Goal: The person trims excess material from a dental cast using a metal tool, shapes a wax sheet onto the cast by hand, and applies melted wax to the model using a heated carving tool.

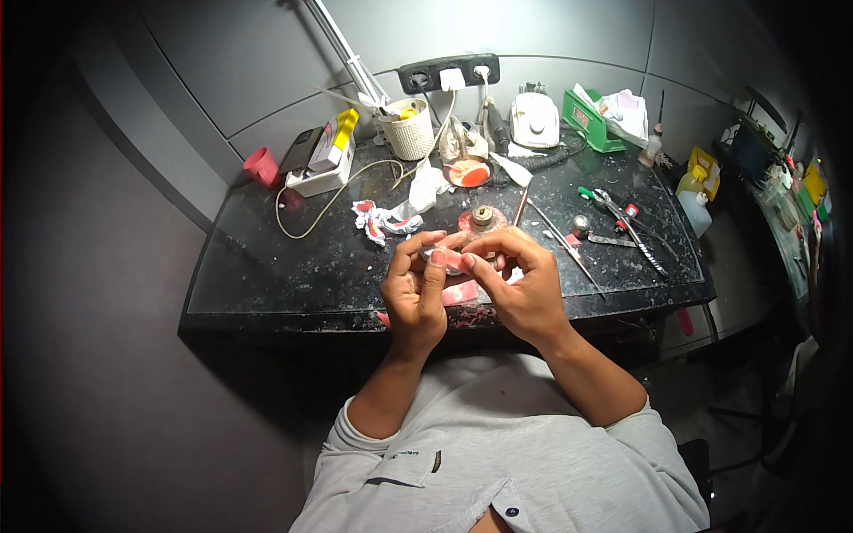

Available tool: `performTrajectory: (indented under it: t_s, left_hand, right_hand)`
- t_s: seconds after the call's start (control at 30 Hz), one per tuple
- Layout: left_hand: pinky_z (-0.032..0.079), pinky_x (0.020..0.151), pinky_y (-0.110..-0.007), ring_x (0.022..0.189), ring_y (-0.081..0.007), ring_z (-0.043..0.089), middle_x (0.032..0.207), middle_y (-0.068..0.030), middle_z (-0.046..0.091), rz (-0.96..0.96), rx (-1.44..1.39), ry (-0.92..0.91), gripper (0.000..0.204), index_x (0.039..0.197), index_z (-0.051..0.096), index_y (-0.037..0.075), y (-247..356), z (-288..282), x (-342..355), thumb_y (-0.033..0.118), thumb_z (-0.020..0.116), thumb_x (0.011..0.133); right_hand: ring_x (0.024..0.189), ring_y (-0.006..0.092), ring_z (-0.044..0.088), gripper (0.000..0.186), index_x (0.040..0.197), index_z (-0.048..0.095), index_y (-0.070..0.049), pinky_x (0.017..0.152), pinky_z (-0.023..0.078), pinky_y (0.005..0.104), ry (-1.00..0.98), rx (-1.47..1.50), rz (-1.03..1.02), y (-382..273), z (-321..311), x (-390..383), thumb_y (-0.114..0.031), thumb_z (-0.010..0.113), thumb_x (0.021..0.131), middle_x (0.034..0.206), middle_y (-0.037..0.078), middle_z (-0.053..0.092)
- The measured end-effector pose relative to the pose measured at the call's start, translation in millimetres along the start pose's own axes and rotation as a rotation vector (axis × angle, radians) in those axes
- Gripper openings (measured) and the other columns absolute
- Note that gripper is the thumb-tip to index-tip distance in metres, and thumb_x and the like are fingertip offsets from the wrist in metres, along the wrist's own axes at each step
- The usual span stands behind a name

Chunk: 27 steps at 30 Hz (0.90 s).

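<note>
My left hand (418,293) is closed around a small whitish piece with a strip of pink wax (454,259) on it, just above the table's front edge. The thumb and fingers of my right hand (524,280) pinch the other end of that strip. A slim brown-handled tool (522,206) sticks up behind my right fingers; whether they grip it is hidden. Below my hands lies a flat pink wax sheet (460,292). Just beyond them stands a small metal burner (482,215) with pink crumbs around its base.
Crumpled white tissue (382,220) lies left of the burner. Behind are a red-orange dish (468,174), a white perforated cup (409,133), a white device (535,121) and a green bin (593,123). A long thin tool (566,246) and a metal torch-like tool (631,233) lie right.
</note>
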<state>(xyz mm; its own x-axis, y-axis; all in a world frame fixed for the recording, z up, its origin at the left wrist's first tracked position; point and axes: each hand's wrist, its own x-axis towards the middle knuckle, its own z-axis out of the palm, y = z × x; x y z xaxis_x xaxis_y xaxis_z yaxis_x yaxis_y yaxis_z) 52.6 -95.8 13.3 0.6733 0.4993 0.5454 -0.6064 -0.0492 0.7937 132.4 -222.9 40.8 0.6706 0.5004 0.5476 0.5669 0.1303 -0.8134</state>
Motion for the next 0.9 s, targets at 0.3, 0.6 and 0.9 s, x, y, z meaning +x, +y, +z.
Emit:
performTrajectory:
  t_s: [0.3,0.6,0.9]
  left_hand:
    - [0.056,0.087,-0.029,0.096,-0.0138,0.066,0.117,-0.0218,0.068,0.004,0.066,0.007,0.025,0.127,0.052,-0.004,-2,-4,-3,0.007,0.050,0.105]
    - [0.054,0.082,-0.026,0.090,-0.0093,0.064,0.113,-0.0145,0.069,0.046,0.132,-0.012,0.026,0.129,0.053,-0.002,-1,0,-7,0.009,0.052,0.105]
    - [0.058,0.080,-0.027,0.099,-0.0180,0.069,0.125,-0.0265,0.064,0.110,0.304,-0.101,0.031,0.133,0.048,-0.002,-5,-9,-4,0.013,0.050,0.106]
  right_hand:
    - [0.070,0.0164,0.055,0.011,0.089,0.071,-0.005,0.064,0.045,0.0305,0.018,-0.082,-0.102,-10,1,-1,-0.012,0.078,0.085,0.082,0.006,0.067]
    - [0.068,0.0142,0.054,0.015,0.089,0.073,-0.005,0.062,0.044,0.0298,-0.036,-0.033,-0.008,-4,-4,3,-0.013,0.082,0.081,0.080,0.004,0.066]
    - [0.070,0.0136,0.057,0.017,0.087,0.073,-0.003,0.063,0.045,0.0293,-0.140,-0.026,0.117,-1,-4,5,-0.016,0.082,0.081,0.080,0.004,0.068]
